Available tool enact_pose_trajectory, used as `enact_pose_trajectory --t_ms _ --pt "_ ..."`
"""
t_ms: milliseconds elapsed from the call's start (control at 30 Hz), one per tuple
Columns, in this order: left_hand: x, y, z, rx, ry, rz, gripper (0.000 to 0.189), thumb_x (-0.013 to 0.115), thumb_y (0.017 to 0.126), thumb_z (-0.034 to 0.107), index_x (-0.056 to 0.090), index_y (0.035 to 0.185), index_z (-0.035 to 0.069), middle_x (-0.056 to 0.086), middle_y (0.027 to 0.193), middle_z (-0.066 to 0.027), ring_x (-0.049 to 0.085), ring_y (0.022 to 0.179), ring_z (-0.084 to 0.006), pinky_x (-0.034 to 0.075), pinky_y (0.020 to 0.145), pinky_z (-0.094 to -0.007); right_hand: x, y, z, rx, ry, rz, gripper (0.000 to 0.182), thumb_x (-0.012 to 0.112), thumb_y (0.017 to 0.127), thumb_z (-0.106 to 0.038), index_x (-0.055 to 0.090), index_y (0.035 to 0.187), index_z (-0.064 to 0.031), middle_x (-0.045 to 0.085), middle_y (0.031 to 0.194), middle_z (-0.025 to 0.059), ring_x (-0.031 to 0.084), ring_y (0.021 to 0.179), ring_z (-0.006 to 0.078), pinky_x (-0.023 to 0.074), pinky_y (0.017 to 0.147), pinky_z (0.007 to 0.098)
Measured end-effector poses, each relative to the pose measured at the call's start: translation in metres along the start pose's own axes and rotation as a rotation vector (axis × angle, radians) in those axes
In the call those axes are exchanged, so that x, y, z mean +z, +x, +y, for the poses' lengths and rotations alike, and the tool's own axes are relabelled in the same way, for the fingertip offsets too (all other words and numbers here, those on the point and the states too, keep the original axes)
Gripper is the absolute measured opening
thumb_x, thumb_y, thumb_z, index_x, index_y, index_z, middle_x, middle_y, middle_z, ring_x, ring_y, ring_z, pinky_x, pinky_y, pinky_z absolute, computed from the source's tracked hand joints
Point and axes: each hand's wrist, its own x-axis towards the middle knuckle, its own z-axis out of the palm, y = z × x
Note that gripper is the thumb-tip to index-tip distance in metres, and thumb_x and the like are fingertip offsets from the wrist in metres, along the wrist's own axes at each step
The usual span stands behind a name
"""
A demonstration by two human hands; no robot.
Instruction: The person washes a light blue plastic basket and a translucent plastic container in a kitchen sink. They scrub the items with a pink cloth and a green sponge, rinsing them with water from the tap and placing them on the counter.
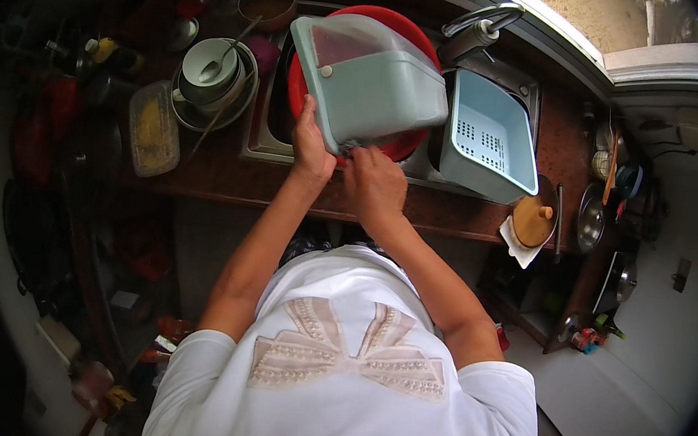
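A pale blue-green plastic container with a clear panel (376, 89) is tilted over a red plastic basin (417, 27) in the sink. My left hand (314, 148) grips its rim at the near left corner. In my right hand (376, 183) is a dark grey scouring pad (349, 146), probably steel wool, pressed against the near rim; my fingers partly hide it. To the right, a light blue plastic basket with a perforated bottom (491, 134) rests tilted across the right side of the sink. Most of the basin's inside is hidden by the container.
Left of the sink stand stacked bowls with a spoon (211, 70) and a clear plastic tub (156, 128). A faucet (473, 38) rises behind the sink. A round wooden lid (533, 219) and a metal lid (591, 216) sit at the right, near the counter's front edge (439, 222).
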Motion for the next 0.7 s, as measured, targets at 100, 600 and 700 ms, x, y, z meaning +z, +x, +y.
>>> enact_pose_trajectory --t_ms 100,600,700 --pt "0.01 -0.001 0.006 0.006 -0.013 -0.047 0.05 0.041 0.1 0.044 0.046 0.131 0.005 0.053 0.128 -0.0085 0.052 0.116 -0.0206 0.04 0.1 -0.0369 -0.01 -0.002 0.004 -0.005 0.04 0.113 0.011 0.065 0.074 -0.013 0.059 0.083 -0.0091 0.055 0.075 0.0092 0.059 0.067 0.028 0.0471 0.06 0.0414" --pt "0.012 -0.021 0.0 -0.122 0.109 -0.034 0.047 0.035 0.101 0.047 0.055 0.114 0.006 0.06 0.105 -0.0064 0.058 0.095 -0.0174 0.047 0.087 -0.0329 -0.001 0.009 -0.02 -0.016 -0.014 0.112 0.008 0.062 0.077 -0.015 0.06 0.078 -0.0077 0.054 0.073 0.0097 0.059 0.065 0.0287 0.0482 0.057 0.0405" --pt "-0.001 -0.016 -0.006 -0.048 0.101 -0.05 0.051 0.035 0.101 0.047 0.052 0.12 0.003 0.06 0.111 -0.0078 0.058 0.099 -0.0188 0.046 0.089 -0.0337 -0.006 0.007 -0.016 0.002 0.026 0.122 0.008 0.063 0.075 -0.014 0.061 0.079 -0.0078 0.053 0.07 0.0092 0.06 0.064 0.0277 0.0485 0.057 0.0404"
